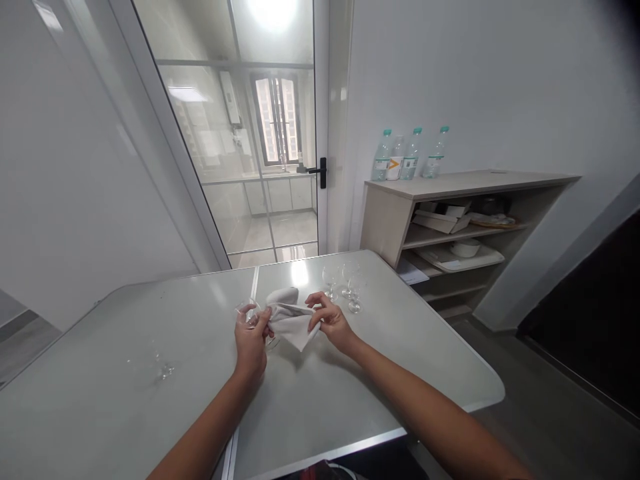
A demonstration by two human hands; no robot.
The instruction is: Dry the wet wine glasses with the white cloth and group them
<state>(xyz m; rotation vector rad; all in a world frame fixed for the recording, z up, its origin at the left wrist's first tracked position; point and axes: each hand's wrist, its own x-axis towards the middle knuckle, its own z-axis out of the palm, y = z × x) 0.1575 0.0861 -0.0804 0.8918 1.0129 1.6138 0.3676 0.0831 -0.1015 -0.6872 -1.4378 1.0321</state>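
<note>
My left hand (251,345) is closed around a clear stemmed glass (247,308), with its bowl at the upper left and its foot partly showing below the fingers. The thumb side of that hand also meets a light grey cloth (290,328), which hangs in folds between both hands. Pinched in the fingers of my right hand (336,328) is the cloth's right edge. Just beyond the right hand stand several clear stemmed glasses (354,301) close together. On the left part of the table another clear glass (164,371) appears to lie on its side, its outline faint.
The pale glossy table (360,393) has a metal seam running across it. Behind the table is a glass-paned door (323,220) with a black handle. To the right, a shelf unit (387,220) carries several plastic bottles (410,160) on top and boxes and trays inside.
</note>
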